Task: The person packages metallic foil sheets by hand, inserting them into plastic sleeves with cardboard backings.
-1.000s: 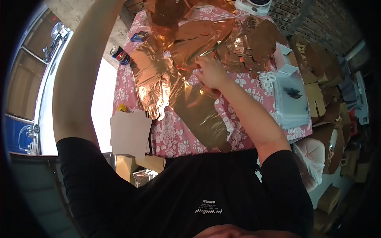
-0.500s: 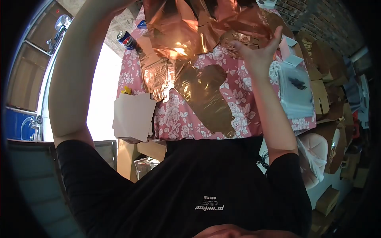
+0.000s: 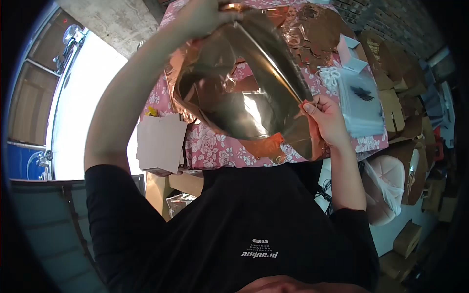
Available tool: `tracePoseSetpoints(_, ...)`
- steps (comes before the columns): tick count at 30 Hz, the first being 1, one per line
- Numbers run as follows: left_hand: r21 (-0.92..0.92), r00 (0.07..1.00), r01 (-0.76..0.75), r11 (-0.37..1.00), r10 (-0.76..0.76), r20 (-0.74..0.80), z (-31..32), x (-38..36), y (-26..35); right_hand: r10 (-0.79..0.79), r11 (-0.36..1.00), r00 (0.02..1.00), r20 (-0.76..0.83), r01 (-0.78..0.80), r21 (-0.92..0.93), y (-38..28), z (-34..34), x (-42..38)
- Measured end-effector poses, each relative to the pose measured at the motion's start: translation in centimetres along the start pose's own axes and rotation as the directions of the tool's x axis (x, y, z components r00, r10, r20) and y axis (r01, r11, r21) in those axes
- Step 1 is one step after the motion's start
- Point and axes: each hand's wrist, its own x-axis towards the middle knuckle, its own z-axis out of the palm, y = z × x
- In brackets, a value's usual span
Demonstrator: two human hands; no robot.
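Observation:
A large uninflated copper-coloured foil balloon (image 3: 220, 105) hangs between my hands over the table, shiny and creased, with an opening through its middle. My left hand (image 3: 207, 18) is at the far upper left with its fingers closed on the balloon's top edge, partly blurred. On the right, my right hand (image 3: 326, 119) pinches the balloon's edge between thumb and fingers. More flat copper foil (image 3: 315, 36) lies on the table beyond, and some lies under the held balloon, mostly hidden by it.
A flowered pink tablecloth (image 3: 210, 144) covers the table. Light cards (image 3: 159, 141) are stacked at the left edge. On the right lie clear plastic bags (image 3: 361, 107), white string (image 3: 328, 78) and an open white box (image 3: 351, 52). Cardboard (image 3: 391, 115) and a wrapped stool (image 3: 383, 188) stand beyond.
The foil balloon has come nearer and stretched out between my hands. My right hand, open before, has moved down and closed on its edge. My left hand has come into view.

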Motion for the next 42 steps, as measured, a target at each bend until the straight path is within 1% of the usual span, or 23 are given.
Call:
tracePoseSetpoints(4, -0.033, 0.993, -0.073, 0.997, 0.076, 0.088, 8.6, 1.5, -4.0, 0.146, 0.983, 0.981, -0.131, -0.158, -0.089, 1.9, -2.4, -1.5)
tracePoseSetpoints(6, -0.231, 0.922, 0.256, 0.939, -0.164, 0.352, 10.9, 1.7, -3.2, 0.174, 0.819, 0.945, -0.275, -0.295, -0.492, 0.8, -1.7, -2.0)
tracePoseSetpoints(7, -0.236, 0.921, 0.252, 0.939, -0.158, 0.355, 12.7, 1.8, -4.3, 0.175, 0.818, 0.943, -0.283, -0.299, -0.491, 0.7, -1.3, -2.2)
tracePoseSetpoints(9, -0.094, 0.983, -0.122, 0.988, 0.134, 0.129, 15.5, 2.4, -6.5, -0.186, 0.493, 0.956, -0.226, -0.108, -0.863, 0.7, -0.6, -2.7)
tracePoseSetpoints(11, 0.022, 0.976, -0.087, 0.996, 0.081, 0.203, 16.5, 2.2, -7.4, -0.142, 0.475, 0.954, -0.263, -0.168, -0.864, 0.9, -0.6, -2.6)
tracePoseSetpoints(12, -0.305, 0.986, 0.031, 0.952, 0.022, 0.167, 17.4, 1.5, -8.1, -0.157, 0.448, 0.951, -0.267, -0.172, -0.877, 1.5, -0.7, -2.6)
tracePoseSetpoints(13, -0.598, 0.987, 0.134, 0.791, -0.05, 0.155, 17.4, 0.7, -8.2, -0.172, 0.421, 0.948, -0.269, -0.176, -0.89, 1.8, -0.7, -2.5)
tracePoseSetpoints(14, -0.595, 0.986, 0.135, 0.792, -0.047, 0.16, 17.2, 0.0, -8.5, -0.17, 0.425, 0.947, -0.273, -0.179, -0.887, 1.8, -0.6, -2.5)
tracePoseSetpoints(16, -0.436, 0.893, 0.45, 0.78, -0.382, 0.238, 15.7, -2.6, -7.8, -0.143, 0.423, 0.938, -0.316, -0.23, -0.876, 1.4, -0.4, -2.5)
tracePoseSetpoints(18, -0.284, 0.982, 0.158, 0.946, -0.12, 0.144, 14.9, -6.9, -10.3, -0.128, 0.451, 0.935, -0.332, -0.243, -0.859, 1.7, -0.9, -2.5)
tracePoseSetpoints(20, -0.096, 0.991, 0.0, 0.995, 0.013, 0.134, 11.1, -11.3, -7.9, -0.11, 0.479, 0.933, -0.343, -0.253, -0.841, 1.9, -1.0, -2.3)
tracePoseSetpoints(21, 0.074, 0.892, 0.263, 0.962, -0.272, 0.362, 9.4, -12.7, -6.3, -0.116, 0.47, 0.934, -0.339, -0.249, -0.847, 1.7, -0.9, -2.3)
tracePoseSetpoints(22, 0.042, 0.845, 0.371, 0.928, -0.356, 0.399, 9.4, -14.9, -6.5, -0.122, 0.459, 0.936, -0.33, -0.242, -0.855, 1.6, -0.8, -2.3)
tracePoseSetpoints(23, 0.024, 0.725, 0.515, 0.857, -0.45, 0.522, 8.3, -15.2, -4.2, -0.117, 0.461, 0.939, -0.324, -0.237, -0.855, 1.5, -0.6, -2.2)
tracePoseSetpoints(25, -0.284, 0.679, 0.621, 0.731, -0.321, 0.66, 9.0, -17.8, -4.5, -0.149, 0.423, 0.938, -0.312, -0.225, -0.878, 1.3, -0.4, -2.1)
tracePoseSetpoints(27, -0.376, 0.707, 0.624, 0.685, -0.29, 0.645, 9.7, -19.3, -5.3, -0.127, 0.404, 0.943, -0.308, -0.234, -0.884, 1.1, -0.3, -1.9)
tracePoseSetpoints(29, -0.521, 0.691, 0.716, 0.464, -0.368, 0.622, 9.3, -19.7, -5.6, -0.104, 0.383, 0.943, -0.317, -0.257, -0.887, 1.0, -0.2, -1.8)
tracePoseSetpoints(33, -0.616, 0.693, 0.707, 0.347, -0.515, 0.505, 5.6, -17.3, -3.4, -0.078, 0.344, 0.935, -0.347, -0.301, -0.889, 0.6, 0.1, -1.6)
tracePoseSetpoints(34, -0.618, 0.696, 0.705, 0.349, -0.508, 0.507, 5.7, -17.1, -3.5, -0.048, 0.332, 0.931, -0.362, -0.327, -0.885, 0.5, 0.2, -1.6)
tracePoseSetpoints(36, -0.318, 0.626, 0.774, 0.548, -0.584, 0.517, 5.7, -16.6, -3.7, -0.068, 0.328, 0.928, -0.366, -0.325, -0.887, 0.4, 0.5, -1.7)
tracePoseSetpoints(39, -0.176, 0.727, 0.608, 0.774, -0.454, 0.516, 7.7, -18.0, -5.9, -0.103, 0.314, 0.927, -0.36, -0.313, -0.896, 1.1, 0.3, -1.9)
tracePoseSetpoints(41, -0.113, 0.72, 0.584, 0.804, -0.448, 0.53, 8.5, -18.0, -6.7, -0.2, 0.303, 0.921, -0.334, -0.266, -0.915, 1.4, 0.5, -2.2)
tracePoseSetpoints(42, -0.015, 0.822, 0.431, 0.902, -0.386, 0.418, 8.8, -17.5, -6.3, -0.249, 0.326, 0.918, -0.308, -0.22, -0.92, 1.6, 0.4, -2.3)
